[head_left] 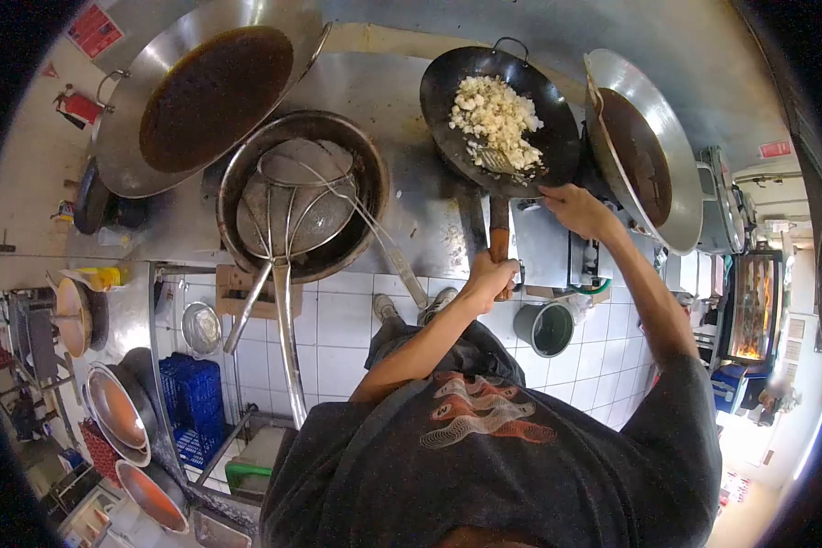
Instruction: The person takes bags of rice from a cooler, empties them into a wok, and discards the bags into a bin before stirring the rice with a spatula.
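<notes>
The left hand (490, 274) is closing in a fist around the wooden handle of the spatula (497, 196). Its forearm is reaching up from the bent elbow, wrist straight. The spatula's blade is lying in the rice (495, 119), near the wok's (457, 78) front edge. The right arm is stretching out almost straight, and the right hand (575, 208) is resting on the wok's near rim, fingers pointing left; whether they are clamping the rim cannot be told. The wok is sitting on the steel range (411, 196), between a basin (367, 173) holding a strainer (292, 196) and a tilted pan (644, 151) of dark liquid.
</notes>
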A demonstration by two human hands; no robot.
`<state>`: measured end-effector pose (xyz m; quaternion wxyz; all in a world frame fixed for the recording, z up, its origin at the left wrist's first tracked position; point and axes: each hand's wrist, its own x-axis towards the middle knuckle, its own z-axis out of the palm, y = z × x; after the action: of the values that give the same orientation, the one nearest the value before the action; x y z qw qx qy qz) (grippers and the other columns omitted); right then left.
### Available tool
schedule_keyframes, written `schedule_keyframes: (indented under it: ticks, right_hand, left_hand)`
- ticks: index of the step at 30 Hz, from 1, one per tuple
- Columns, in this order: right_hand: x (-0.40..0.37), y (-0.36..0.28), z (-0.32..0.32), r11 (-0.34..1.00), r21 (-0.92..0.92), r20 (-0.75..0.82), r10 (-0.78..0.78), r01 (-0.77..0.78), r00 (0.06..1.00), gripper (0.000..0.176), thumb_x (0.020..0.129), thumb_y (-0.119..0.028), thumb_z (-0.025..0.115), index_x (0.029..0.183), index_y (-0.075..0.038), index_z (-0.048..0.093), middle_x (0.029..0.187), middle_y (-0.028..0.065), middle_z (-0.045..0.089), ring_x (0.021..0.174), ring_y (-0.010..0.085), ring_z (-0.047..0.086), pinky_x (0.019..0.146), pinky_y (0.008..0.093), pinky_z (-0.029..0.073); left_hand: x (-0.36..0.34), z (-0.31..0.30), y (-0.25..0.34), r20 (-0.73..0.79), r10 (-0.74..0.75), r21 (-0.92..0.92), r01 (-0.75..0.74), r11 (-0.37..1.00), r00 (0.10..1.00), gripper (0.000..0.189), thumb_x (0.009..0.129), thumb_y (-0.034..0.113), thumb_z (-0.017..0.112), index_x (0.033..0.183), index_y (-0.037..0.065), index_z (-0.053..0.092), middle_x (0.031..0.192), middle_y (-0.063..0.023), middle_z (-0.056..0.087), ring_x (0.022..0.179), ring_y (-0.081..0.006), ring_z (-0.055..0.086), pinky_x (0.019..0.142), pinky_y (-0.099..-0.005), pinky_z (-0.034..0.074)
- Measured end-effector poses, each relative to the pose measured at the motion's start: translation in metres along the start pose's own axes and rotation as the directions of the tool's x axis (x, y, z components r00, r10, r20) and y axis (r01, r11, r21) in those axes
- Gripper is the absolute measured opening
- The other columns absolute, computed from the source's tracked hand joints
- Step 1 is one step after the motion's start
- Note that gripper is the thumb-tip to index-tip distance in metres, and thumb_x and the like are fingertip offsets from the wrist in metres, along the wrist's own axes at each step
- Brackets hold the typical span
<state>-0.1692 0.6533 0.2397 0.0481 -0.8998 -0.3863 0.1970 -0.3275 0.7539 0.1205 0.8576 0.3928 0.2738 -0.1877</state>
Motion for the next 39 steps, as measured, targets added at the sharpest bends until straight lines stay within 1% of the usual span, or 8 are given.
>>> schedule_keyframes:
  ticks: [12,15,18,24,26,27,33,39]
  right_hand:
    - [0.021,0.091,0.030,0.977,-0.168,-0.145,-0.158,0.133,0.977,0.035,0.091,-0.025,0.052,0.118,-0.004,0.061,0.094,0.0227,0.066,0.080,0.0354,0.064,0.076,0.0424,0.050]
    - [-0.003,0.067,-0.013,0.983,0.176,-0.096,0.077,-0.060,0.992,0.039,0.092,-0.030,0.055,0.123,-0.006,0.060,0.079,0.0085,0.063,0.058,0.0187,0.053,0.057,0.0335,0.042]
    - [-0.055,0.050,-0.048,0.932,0.249,-0.074,0.290,-0.264,0.954,0.041,0.094,-0.030,0.054,0.129,-0.009,0.056,0.067,-0.0041,0.046,0.051,0.0069,0.034,0.048,0.0255,0.026]
    - [-0.074,0.041,-0.058,0.881,0.191,-0.202,0.467,-0.433,0.861,0.042,0.096,-0.024,0.048,0.135,-0.009,0.050,0.075,-0.0025,0.044,0.060,0.0049,0.033,0.052,0.0221,0.025]
    - [-0.073,0.042,-0.054,0.911,0.050,-0.223,0.410,-0.410,0.884,0.042,0.095,-0.017,0.045,0.136,-0.009,0.049,0.093,0.0065,0.053,0.077,0.0111,0.046,0.065,0.0245,0.036]
    - [-0.073,0.041,-0.047,0.921,0.022,-0.239,0.382,-0.388,0.893,0.042,0.095,-0.016,0.045,0.136,-0.009,0.048,0.093,0.0063,0.054,0.077,0.0108,0.046,0.065,0.0240,0.036]
    - [-0.063,0.031,-0.014,0.915,0.254,-0.198,0.366,-0.313,0.910,0.044,0.099,-0.024,0.048,0.139,-0.008,0.044,0.054,-0.0112,0.029,0.039,-0.0017,0.016,0.031,0.0167,0.016]
    - [-0.059,0.038,-0.017,0.955,0.129,-0.115,0.283,-0.269,0.952,0.044,0.100,-0.022,0.046,0.140,-0.006,0.041,0.053,-0.0101,0.022,0.038,-0.0011,0.015,0.030,0.0173,0.017]
  left_hand:
    - [0.007,-0.013,-0.002,0.178,-0.032,-0.110,0.053,0.993,0.983,0.026,0.082,0.022,0.072,0.087,0.007,0.050,0.069,-0.0007,0.049,0.052,-0.0116,0.051,0.042,-0.0305,0.045]
    - [0.003,-0.018,-0.004,0.184,-0.004,-0.075,0.018,0.997,0.983,0.033,0.083,0.030,0.072,0.095,0.009,0.049,0.076,-0.0023,0.053,0.057,-0.0108,0.053,0.046,-0.0296,0.050]
    - [0.001,-0.030,-0.026,0.352,0.146,-0.549,0.077,0.832,0.925,0.049,0.086,0.055,0.059,0.103,0.010,0.051,0.081,-0.0058,0.055,0.061,-0.0156,0.057,0.056,-0.0330,0.052]
    - [0.041,0.004,-0.204,0.030,-0.251,-0.798,0.175,0.577,0.967,0.041,0.091,0.042,0.057,0.108,0.005,0.053,0.087,-0.0075,0.059,0.071,-0.0166,0.058,0.060,-0.0323,0.052]
    - [0.070,0.023,-0.232,-0.520,0.082,-0.238,-0.236,0.942,0.850,0.034,0.088,0.029,0.064,0.105,0.002,0.052,0.085,-0.0119,0.059,0.071,-0.0251,0.059,0.059,-0.0371,0.049]
    - [0.078,0.024,-0.234,-0.716,0.378,0.117,-0.434,0.893,0.586,0.035,0.085,0.025,0.068,0.102,0.000,0.051,0.080,-0.0163,0.059,0.068,-0.0337,0.060,0.058,-0.0413,0.047]
    - [0.108,0.026,-0.241,-0.646,0.413,0.180,-0.399,0.899,0.642,0.023,0.092,0.020,0.059,0.090,-0.001,0.048,0.075,-0.0266,0.058,0.071,-0.0483,0.056,0.056,-0.0488,0.044]
    - [0.113,0.026,-0.246,-0.609,0.334,-0.231,-0.564,0.793,0.719,0.018,0.095,0.017,0.052,0.088,0.000,0.050,0.066,-0.0149,0.060,0.063,-0.0235,0.065,0.054,-0.0352,0.049]
